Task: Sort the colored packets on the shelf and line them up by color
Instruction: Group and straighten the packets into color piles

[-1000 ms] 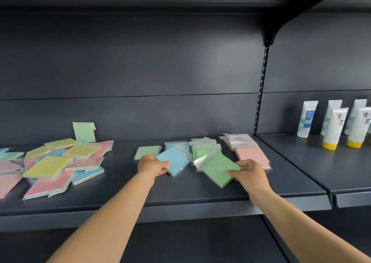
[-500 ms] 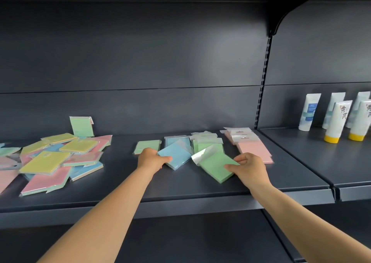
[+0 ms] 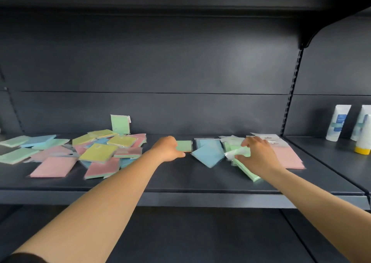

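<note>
I look down at a dark shelf [image 3: 180, 180], and every place below is given relative to the single blue packet [image 3: 208, 155] lying askew near its middle. Far to its left sprawls an unsorted heap of packets [image 3: 96, 152] in pink, yellow, green and blue, many overlapping; one green packet [image 3: 120, 124] stands propped against the back panel behind the heap. Just left of the blue packet, my left hand [image 3: 167, 149] rests with fingers curled at the edge of a small green packet [image 3: 184, 146]; I cannot tell whether its grip has closed on it. Just right of the blue packet, my right hand [image 3: 259, 156] pinches a green packet [image 3: 246, 170] over the green stack, its clear wrapper blurred. Further right lies a pink stack [image 3: 287, 158].

The risk I judge: the slick wrappers could let the pinched packet slide off the stack or nudge the blue one further out of line.

The shelf is matte dark metal with a dark back panel. Beyond the pink stack, past an upright, white tubes [image 3: 338, 122] stand on the neighbouring shelf.
</note>
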The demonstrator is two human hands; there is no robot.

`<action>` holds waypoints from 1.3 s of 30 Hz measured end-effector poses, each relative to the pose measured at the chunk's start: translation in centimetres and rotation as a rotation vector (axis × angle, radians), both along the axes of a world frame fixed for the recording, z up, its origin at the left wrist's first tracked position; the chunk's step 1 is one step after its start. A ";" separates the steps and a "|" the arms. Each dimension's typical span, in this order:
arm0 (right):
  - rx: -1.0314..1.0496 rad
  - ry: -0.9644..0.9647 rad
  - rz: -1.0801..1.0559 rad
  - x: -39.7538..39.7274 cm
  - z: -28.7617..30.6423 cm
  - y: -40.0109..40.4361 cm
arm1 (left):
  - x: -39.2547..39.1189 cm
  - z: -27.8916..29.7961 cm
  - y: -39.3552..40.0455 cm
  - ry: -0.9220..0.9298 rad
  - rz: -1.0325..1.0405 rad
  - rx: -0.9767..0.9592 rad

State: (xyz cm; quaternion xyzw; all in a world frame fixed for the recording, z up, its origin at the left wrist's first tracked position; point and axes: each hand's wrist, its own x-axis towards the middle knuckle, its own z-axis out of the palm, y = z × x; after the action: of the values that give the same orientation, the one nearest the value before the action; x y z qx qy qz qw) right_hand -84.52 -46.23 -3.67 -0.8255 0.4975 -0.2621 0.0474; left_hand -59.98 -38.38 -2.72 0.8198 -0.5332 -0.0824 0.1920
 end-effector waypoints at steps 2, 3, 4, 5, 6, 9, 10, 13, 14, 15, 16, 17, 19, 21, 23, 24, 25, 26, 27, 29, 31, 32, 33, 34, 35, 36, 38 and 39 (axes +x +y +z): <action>-0.030 0.124 0.039 2.7 1.2 1.7 | 2.2 0.7 2.3 -0.073 -0.016 -0.005; -0.035 0.162 0.056 4.3 1.8 2.8 | 3.4 1.0 3.6 -0.112 -0.022 0.002; -0.032 0.184 0.073 5.9 2.2 3.8 | 4.9 1.4 4.9 -0.155 -0.029 0.011; -0.028 0.194 0.095 7.5 2.6 4.9 | 6.4 1.8 6.2 -0.188 -0.029 0.027; -0.029 0.202 0.116 9.3 3.0 6.1 | 8.0 2.3 7.7 -0.226 -0.029 0.039; -0.045 0.245 0.160 14.6 3.9 9.8 | 13.2 3.4 12.2 -0.286 -0.013 0.067; -0.051 0.253 0.172 16.4 4.1 11.1 | 14.9 3.7 13.7 -0.300 -0.004 0.075; -0.050 0.250 0.215 21.8 4.5 14.8 | 20.0 4.2 18.4 -0.334 0.018 0.100; -0.050 0.250 0.231 23.6 4.5 16.0 | 21.6 4.3 19.9 -0.341 0.022 0.105; -0.050 0.251 0.246 25.4 4.4 17.2 | 23.2 4.3 21.5 -0.342 0.030 0.105; -0.047 0.249 0.259 27.1 4.4 18.4 | 24.8 4.2 23.0 -0.345 0.043 0.109; -0.041 0.243 0.271 28.7 4.2 19.5 | 26.4 4.1 24.4 -0.347 0.056 0.116; -0.035 0.252 0.295 31.7 3.7 21.5 | 29.5 3.8 26.7 -0.347 0.086 0.131; -0.029 0.267 0.313 34.3 3.2 22.9 | 32.2 3.4 28.5 -0.342 0.106 0.130; -0.006 0.280 0.334 36.5 3.0 24.1 | 34.5 3.1 30.0 -0.316 0.114 0.135; 0.017 0.290 0.351 37.3 2.9 24.6 | 35.4 2.9 30.5 -0.308 0.111 0.138; 0.045 0.297 0.369 38.2 2.8 24.9 | 36.2 2.7 31.0 -0.305 0.112 0.140; 0.081 0.305 0.379 38.9 2.6 25.1 | 37.0 2.4 31.3 -0.300 0.117 0.141; 0.122 0.315 0.376 39.6 2.3 25.3 | 37.8 2.1 31.5 -0.285 0.126 0.143; 0.212 0.329 0.338 40.8 1.6 25.3 | 39.4 1.1 31.5 -0.237 0.143 0.138; 0.291 0.309 0.290 41.9 0.6 24.9 | 40.7 0.1 31.3 -0.169 0.154 0.131; 0.316 0.288 0.266 42.5 0.1 24.6 | 41.4 -0.4 31.1 -0.143 0.157 0.125; 0.339 0.276 0.243 43.1 -0.4 24.3 | 41.9 -0.6 30.9 -0.121 0.163 0.116; 0.349 0.265 0.228 43.7 -0.8 24.2 | 42.5 -0.9 30.7 -0.096 0.172 0.102; 0.339 0.254 0.213 44.5 -1.2 23.8 | 43.0 -1.1 30.4 -0.062 0.187 0.081; 0.326 0.237 0.204 45.2 -1.4 23.6 | 43.6 -1.3 30.1 -0.027 0.201 0.054; 0.346 0.176 0.194 46.5 -1.4 23.4 | 44.8 -1.7 29.6 0.018 0.222 0.022; 0.374 0.148 0.185 47.2 -1.4 23.2 | 45.4 -1.9 29.3 0.037 0.237 0.017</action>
State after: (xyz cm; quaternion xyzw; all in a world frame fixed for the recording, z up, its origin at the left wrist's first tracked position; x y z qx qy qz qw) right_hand -37.36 -23.00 -5.05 -0.8615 0.4617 -0.0985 0.1869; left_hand -14.55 -9.04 -4.63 0.8771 -0.4281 -0.0786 0.2031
